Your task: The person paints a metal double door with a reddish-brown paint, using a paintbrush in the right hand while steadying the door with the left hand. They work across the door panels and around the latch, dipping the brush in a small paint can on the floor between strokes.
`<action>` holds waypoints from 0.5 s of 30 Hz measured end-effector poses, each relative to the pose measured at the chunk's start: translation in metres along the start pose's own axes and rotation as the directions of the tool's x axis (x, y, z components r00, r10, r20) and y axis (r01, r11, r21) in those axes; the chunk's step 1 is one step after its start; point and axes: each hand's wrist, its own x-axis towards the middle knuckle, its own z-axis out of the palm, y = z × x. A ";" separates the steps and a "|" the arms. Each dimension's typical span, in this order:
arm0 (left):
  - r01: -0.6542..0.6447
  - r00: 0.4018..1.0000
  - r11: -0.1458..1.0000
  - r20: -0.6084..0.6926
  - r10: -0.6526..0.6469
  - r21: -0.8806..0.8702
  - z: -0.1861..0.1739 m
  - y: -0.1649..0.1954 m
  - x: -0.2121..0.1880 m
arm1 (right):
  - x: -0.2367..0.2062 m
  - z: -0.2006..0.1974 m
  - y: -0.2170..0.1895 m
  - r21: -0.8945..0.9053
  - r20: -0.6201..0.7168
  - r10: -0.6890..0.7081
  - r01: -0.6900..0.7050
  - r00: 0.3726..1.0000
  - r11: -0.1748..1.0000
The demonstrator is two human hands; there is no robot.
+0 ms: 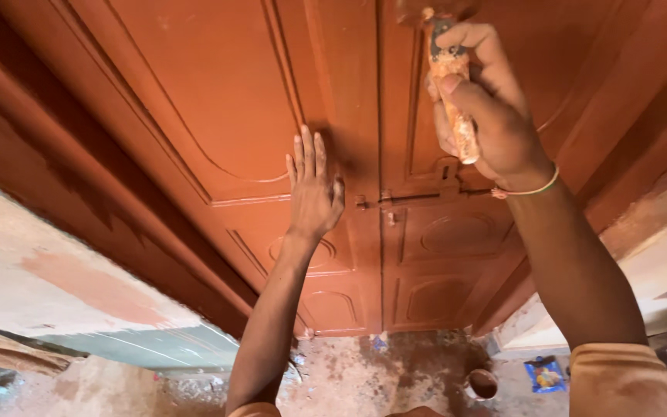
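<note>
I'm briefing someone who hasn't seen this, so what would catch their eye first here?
The reddish-brown double door fills most of the view, its carved panels coated in paint. The right hand grips a paint-smeared brush handle up near the top of the right leaf, while the left hand lies flat against the left leaf beside the centre seam. Low down, a small round pot stands on the stained floor.

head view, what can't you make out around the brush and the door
- Brush bristles: cut off by the top edge, head view.
- Brush handle middle: wrapped by right hand fingers.
- Door top: beyond the frame.
- Cup contents on the floor: too small.
- Left hand palm: pressed flat against the door.
</note>
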 end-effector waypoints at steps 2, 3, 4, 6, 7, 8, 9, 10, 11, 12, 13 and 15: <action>-0.015 1.000 1.000 -0.014 0.015 0.018 0.005 0.011 0.011 | -0.008 -0.013 0.012 -0.127 -0.007 -0.047 0.045 0.999 0.991; -0.028 0.999 0.999 -0.021 0.028 0.026 0.008 0.016 0.018 | -0.014 -0.019 0.023 -0.131 -0.029 -0.031 0.027 0.999 0.991; -0.038 0.999 0.999 -0.023 0.039 0.031 0.012 0.022 0.021 | -0.026 -0.023 0.038 -0.133 -0.055 -0.010 0.003 0.998 0.991; -0.042 0.999 0.999 -0.014 0.042 0.034 0.022 0.035 0.023 | -0.055 -0.028 0.074 -0.122 -0.126 0.101 -0.117 0.987 0.986; -0.038 0.999 0.999 -0.003 0.038 0.035 0.026 0.041 0.025 | -0.073 -0.028 0.095 -0.168 -0.140 0.165 -0.187 0.976 0.968; -0.037 0.999 0.999 0.007 0.037 0.036 0.030 0.045 0.026 | -0.096 -0.029 0.114 -0.212 -0.158 0.224 -0.254 0.962 0.944; -0.046 0.999 0.998 0.009 0.045 0.032 0.033 0.048 0.027 | -0.120 -0.031 0.133 -0.169 -0.198 0.357 -0.391 0.913 0.905; -0.055 0.998 0.998 0.013 0.055 0.027 0.036 0.051 0.026 | -0.143 -0.032 0.151 -0.119 -0.232 0.484 -0.518 0.844 0.847; -0.066 0.998 0.998 0.017 0.065 0.022 0.040 0.055 0.025 | -0.166 -0.034 0.166 0.075 -0.223 0.617 -0.618 0.754 0.782; -0.062 0.998 0.998 0.018 0.061 0.031 0.043 0.057 0.027 | -0.181 -0.040 0.179 0.263 -0.181 0.734 -0.687 0.654 0.677; -0.059 0.998 0.998 0.025 0.058 0.038 0.045 0.059 0.027 | -0.191 -0.051 0.186 0.406 -0.093 0.741 -0.654 0.666 0.638; -0.057 0.998 0.998 0.042 0.056 0.035 0.051 0.067 0.030 | -0.199 -0.073 0.182 0.656 0.072 0.707 -0.568 0.704 0.498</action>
